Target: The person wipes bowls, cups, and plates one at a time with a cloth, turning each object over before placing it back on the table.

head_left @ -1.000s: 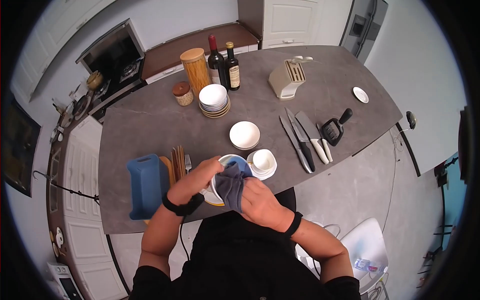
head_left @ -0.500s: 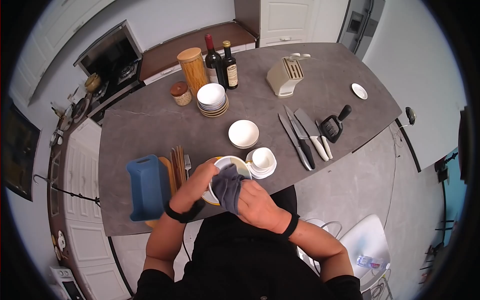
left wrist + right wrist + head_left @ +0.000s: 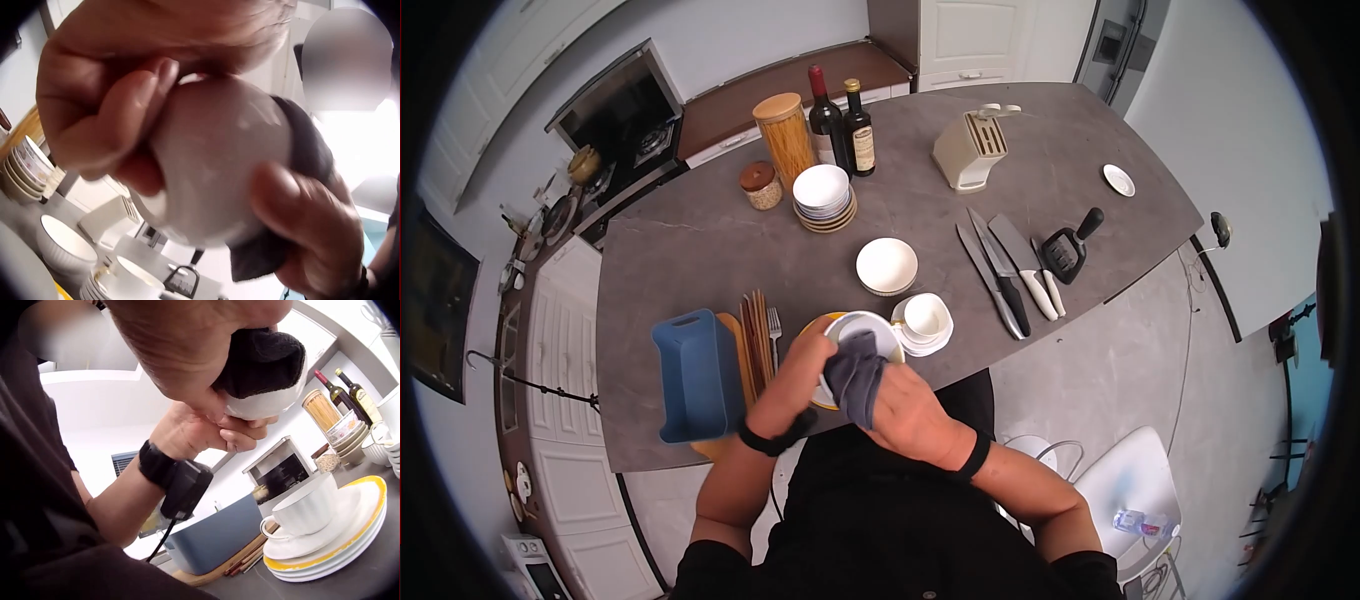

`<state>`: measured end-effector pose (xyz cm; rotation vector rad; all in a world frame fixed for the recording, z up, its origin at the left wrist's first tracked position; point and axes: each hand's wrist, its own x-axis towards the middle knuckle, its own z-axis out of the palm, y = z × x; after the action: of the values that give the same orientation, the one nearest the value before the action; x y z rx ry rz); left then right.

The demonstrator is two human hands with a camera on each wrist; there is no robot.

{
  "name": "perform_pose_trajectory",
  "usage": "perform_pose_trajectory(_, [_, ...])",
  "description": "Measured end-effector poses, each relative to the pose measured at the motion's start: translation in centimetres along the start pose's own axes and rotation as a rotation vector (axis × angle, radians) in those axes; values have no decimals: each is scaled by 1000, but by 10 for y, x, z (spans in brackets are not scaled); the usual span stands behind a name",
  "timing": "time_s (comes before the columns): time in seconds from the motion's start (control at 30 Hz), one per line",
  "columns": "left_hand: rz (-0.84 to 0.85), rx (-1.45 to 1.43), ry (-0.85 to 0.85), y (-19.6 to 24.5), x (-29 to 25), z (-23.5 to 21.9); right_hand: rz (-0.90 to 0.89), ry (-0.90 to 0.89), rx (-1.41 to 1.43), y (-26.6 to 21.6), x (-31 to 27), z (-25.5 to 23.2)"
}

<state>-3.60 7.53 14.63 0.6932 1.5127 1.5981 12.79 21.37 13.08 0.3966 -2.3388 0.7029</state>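
My left hand grips a white bowl by its left side, with its mouth tilted up. A dark grey cloth lies partly inside the bowl and hangs over its near edge. My right hand holds the cloth against the bowl's right side. In the left wrist view the glossy outside of the bowl faces the camera, the right thumb on it. The right wrist view has the cloth bunched over the bowl's rim. Below stand yellow-rimmed plates with a saucer and white cup.
A white cup on stacked saucers is just right of the bowl, with stacked bowls behind. Chopsticks, a fork and a blue bin lie left. Knives, a knife block and bottles are farther off.
The cloth has shifted within the bowl, and less of it covers the opening. Both hands have moved slightly, with the bowl still between them.
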Motion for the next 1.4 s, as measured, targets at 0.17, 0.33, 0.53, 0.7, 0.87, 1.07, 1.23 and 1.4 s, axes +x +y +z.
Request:
perform_pose_trajectory(0.17, [-282, 10, -71, 37, -4, -3, -18, -39, -5, 2, -4, 1])
perform_pose_trajectory(0.33, [93, 272, 162, -2, -11, 28, 192, 131, 174, -1, 8, -1])
perform_pose_trajectory(0.53, [229, 356, 293, -2, -26, 45, 126, 98, 114, -8, 7, 1])
perform_pose_trajectory(0.7, [121, 298, 260, 3, -33, 35, 84, 36, 104, -9, 2, 6])
perform_pose_trajectory(0.87, [-388, 40, 75, 37, -28, 6, -14, -102, 81, -10, -3, -1])
perform_pose_trajectory(1.07, [148, 548, 14, 0, -15, -6, 428, -64, 673, -17, -2, -17])
perform_pose_trajectory(1.23, [172, 368, 10, 7, -26, 4, 691, -74, 1138, -13, -9, -28])
perform_pose_trajectory(1.4, [-26, -17, 116, 10, -33, 15, 813, 49, 1259, -3, -5, -36])
